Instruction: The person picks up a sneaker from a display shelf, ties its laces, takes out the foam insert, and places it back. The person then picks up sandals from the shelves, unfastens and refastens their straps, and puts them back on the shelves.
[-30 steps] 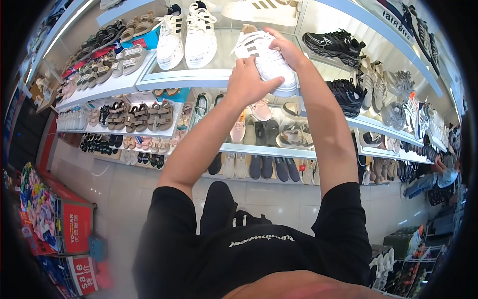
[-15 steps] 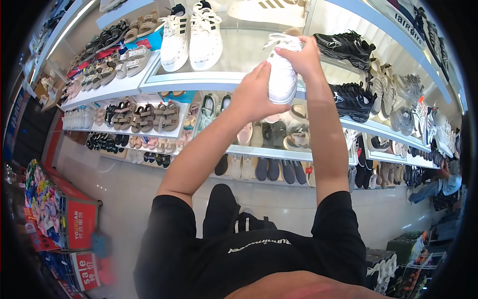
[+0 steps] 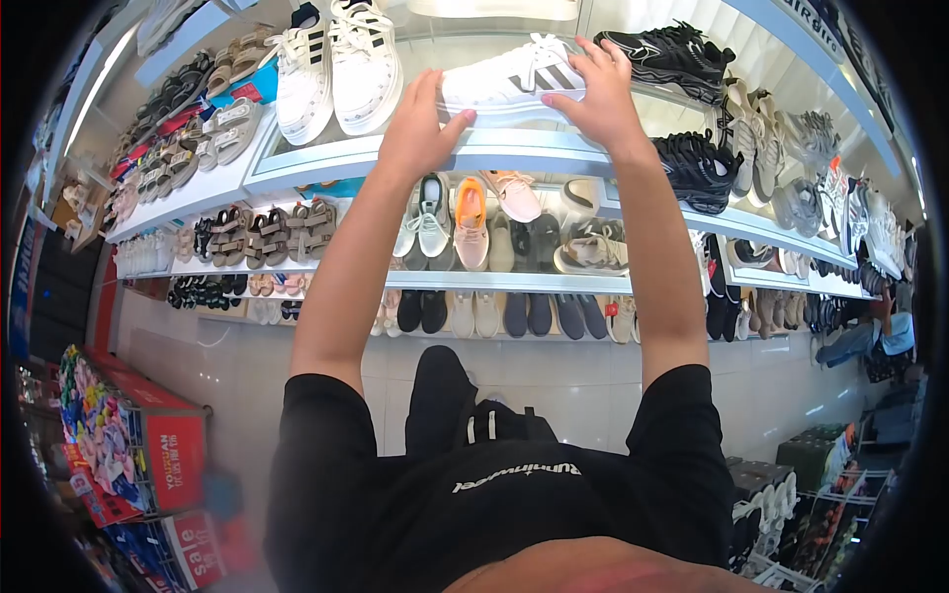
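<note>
A white sneaker (image 3: 494,87) with dark side stripes sits side-on at the front of the upper glass shelf (image 3: 529,148), toe to the left. At the toe is my left hand (image 3: 423,128), its thumb on the near side and its fingers around the front. My right hand (image 3: 603,104) holds the heel end, thumb against the near side and fingers over the back. A pair of white sneakers with black stripes (image 3: 366,74) stands just left of my left hand. Close to my right hand is a black sneaker (image 3: 667,61).
Below are shelves with a pink sneaker with an orange lining (image 3: 472,222), a grey-green sneaker (image 3: 428,222) and dark slip-ons (image 3: 527,313). Sandals (image 3: 267,237) fill the left shelves. A red sale bin (image 3: 173,460) stands lower left. Another person (image 3: 870,341) is at the far right.
The white sneaker has gone from upright, toe down in both hands, to lying side-on at the shelf. My left hand has moved left to the toe; the right stays at the heel end.
</note>
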Motion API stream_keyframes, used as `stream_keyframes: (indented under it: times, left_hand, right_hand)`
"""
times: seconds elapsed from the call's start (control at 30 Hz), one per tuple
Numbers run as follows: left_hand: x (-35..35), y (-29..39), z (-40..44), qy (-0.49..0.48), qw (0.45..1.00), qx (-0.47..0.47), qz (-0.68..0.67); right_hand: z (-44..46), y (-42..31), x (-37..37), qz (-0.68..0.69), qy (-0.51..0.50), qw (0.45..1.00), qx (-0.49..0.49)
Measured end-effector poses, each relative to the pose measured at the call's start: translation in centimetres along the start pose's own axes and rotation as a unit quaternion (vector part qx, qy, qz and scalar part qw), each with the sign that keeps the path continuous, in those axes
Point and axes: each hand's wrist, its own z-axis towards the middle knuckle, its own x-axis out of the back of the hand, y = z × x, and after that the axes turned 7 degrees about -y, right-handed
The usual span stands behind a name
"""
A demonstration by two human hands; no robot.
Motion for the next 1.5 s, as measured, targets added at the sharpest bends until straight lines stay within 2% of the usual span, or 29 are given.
stream_keyframes:
  times: [0.07,0.2,0.23,0.33,0.37,0.5,0.6,1.17,1.27,1.37,1.47,1.5]
  left_hand:
    - [-0.7,0.5,0.1,0.034,0.998,0.056,0.014]
    - [-0.5,2.3,-0.5,0.037,0.99,0.127,0.058]
    - [-0.4,2.4,-0.5,0.027,0.989,0.136,0.058]
    - [-0.4,2.0,-0.3,0.016,0.988,0.141,0.069]
    - [-0.6,1.9,-0.3,0.014,0.987,0.141,0.073]
    - [-0.5,1.7,-0.2,0.013,0.989,0.13,0.074]
    - [-0.8,1.4,-0.4,0.018,0.988,0.124,0.09]
    - [-0.7,1.8,-0.5,-0.003,0.985,0.141,0.095]
    - [-0.9,1.6,-0.6,0.003,0.986,0.131,0.104]
    - [-0.9,1.6,-0.7,0.004,0.987,0.124,0.101]
    - [-0.7,1.7,-0.7,-0.005,0.987,0.129,0.099]
    - [-0.7,1.8,-0.7,-0.004,0.986,0.131,0.104]
  right_hand:
    - [0.1,-0.7,-1.0,-0.026,0.033,0.999,0.0]
    - [-0.5,-1.6,-1.9,-0.04,0.068,0.997,-0.025]
    - [-1.1,-2.7,-1.7,-0.079,0.091,0.991,-0.054]
    - [-3.5,-5.3,-1.0,-0.044,0.21,0.976,-0.032]
    - [-3.9,-5.1,-1.2,-0.082,0.214,0.973,-0.039]
    - [-2.8,-3.0,-1.5,-0.077,0.25,0.964,-0.038]
    - [-0.8,-1.1,-1.5,-0.031,0.221,0.975,0.015]
    - [-1.2,0.0,-3.1,0.043,0.186,0.982,0.013]
    - [-1.4,0.2,-2.8,0.017,0.161,0.987,0.008]
    - [-1.2,-1.4,-2.4,0.038,0.223,0.971,-0.074]
    - [-1.1,-0.6,-2.5,0.129,0.194,0.953,-0.193]
    - [-0.9,-0.5,-2.6,0.145,0.19,0.953,-0.185]
